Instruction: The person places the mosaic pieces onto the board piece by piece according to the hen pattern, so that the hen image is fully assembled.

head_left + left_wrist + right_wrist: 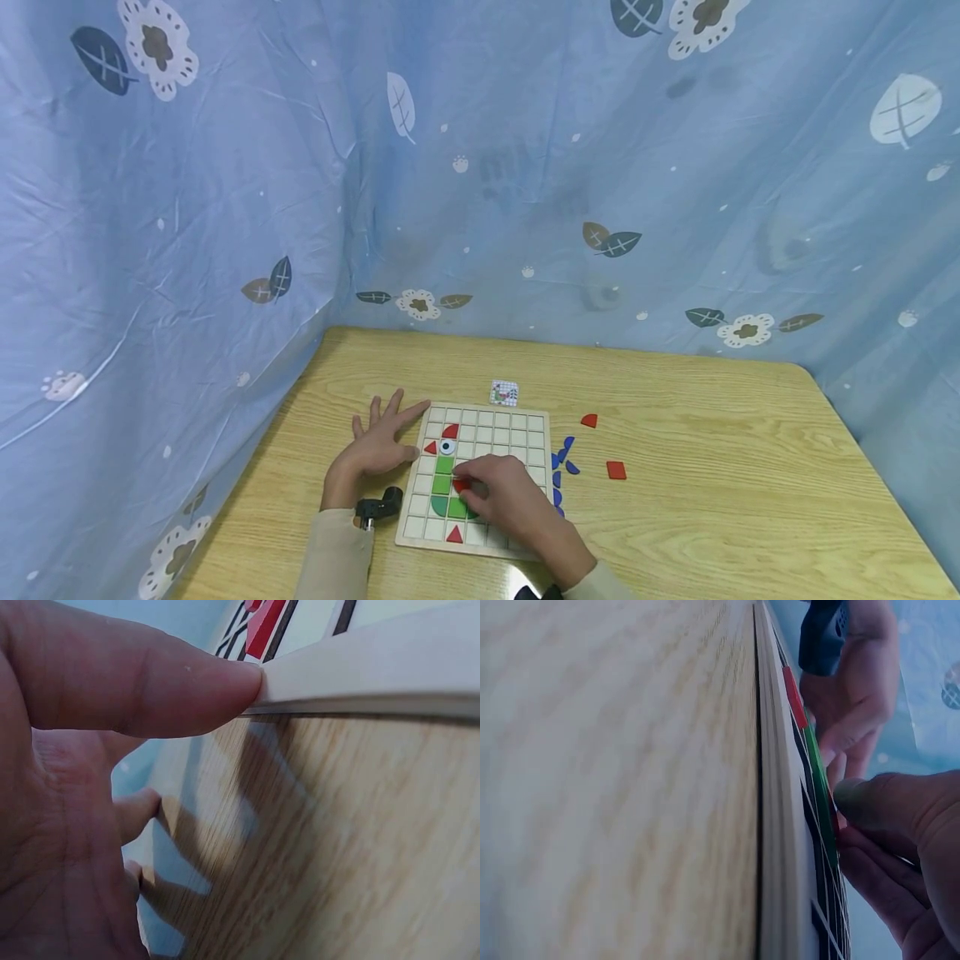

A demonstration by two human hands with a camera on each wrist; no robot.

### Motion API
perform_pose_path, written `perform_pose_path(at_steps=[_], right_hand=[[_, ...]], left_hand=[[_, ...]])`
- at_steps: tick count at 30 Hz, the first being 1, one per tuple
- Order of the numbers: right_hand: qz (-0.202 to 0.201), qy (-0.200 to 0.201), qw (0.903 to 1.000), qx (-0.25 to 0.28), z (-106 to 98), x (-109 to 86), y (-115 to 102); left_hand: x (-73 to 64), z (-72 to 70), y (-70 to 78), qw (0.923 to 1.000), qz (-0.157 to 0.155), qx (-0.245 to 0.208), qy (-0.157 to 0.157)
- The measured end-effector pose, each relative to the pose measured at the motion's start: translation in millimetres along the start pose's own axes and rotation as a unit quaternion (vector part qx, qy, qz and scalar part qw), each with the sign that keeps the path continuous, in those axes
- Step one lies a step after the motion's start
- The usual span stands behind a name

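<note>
A white grid board (510, 422) lies on the wooden table. My left hand (378, 446) has its fingers spread at the board's left side; its thumb (172, 682) touches the board's edge. Over the lower middle of the board, my right hand (513, 500) pinches a red piece (460, 485) between thumb and fingers, close against the green pieces. Part of that piece is hidden by the fingers. On the grid sit bright green squares (445, 465), a dark green quarter circle (439, 505), a round eye piece (447, 447), a red quarter circle (450, 431) and red triangles (454, 534).
Several blue rounded pieces (567, 442) lie along the board's right edge. Farther right are a loose red quarter circle (589, 421) and a red square (616, 471). A small pattern card (504, 393) lies behind the board. Blue curtain (525, 167) hangs around the table.
</note>
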State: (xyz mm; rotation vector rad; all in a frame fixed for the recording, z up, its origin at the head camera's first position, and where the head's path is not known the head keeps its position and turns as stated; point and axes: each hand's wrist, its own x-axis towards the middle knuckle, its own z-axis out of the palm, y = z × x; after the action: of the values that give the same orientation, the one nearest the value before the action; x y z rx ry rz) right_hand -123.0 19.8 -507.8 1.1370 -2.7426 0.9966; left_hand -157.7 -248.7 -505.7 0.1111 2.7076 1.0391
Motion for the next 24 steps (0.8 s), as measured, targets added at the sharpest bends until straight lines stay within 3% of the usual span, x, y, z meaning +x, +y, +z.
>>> perform_pose_path(at_steps=[16,24], right_hand=[[0.020,0.004,0.9993,-0.031,6.4,8.0,-2.2],[0.029,-0.005,0.9993,-0.021,5.8,6.4,-2.5]], left_hand=[[1.0,0.1,-1.7,0.9996,0.018,-0.017,0.010],[-0.3,-1.2,2.3,1.0000,0.001,-0.003,0.000]])
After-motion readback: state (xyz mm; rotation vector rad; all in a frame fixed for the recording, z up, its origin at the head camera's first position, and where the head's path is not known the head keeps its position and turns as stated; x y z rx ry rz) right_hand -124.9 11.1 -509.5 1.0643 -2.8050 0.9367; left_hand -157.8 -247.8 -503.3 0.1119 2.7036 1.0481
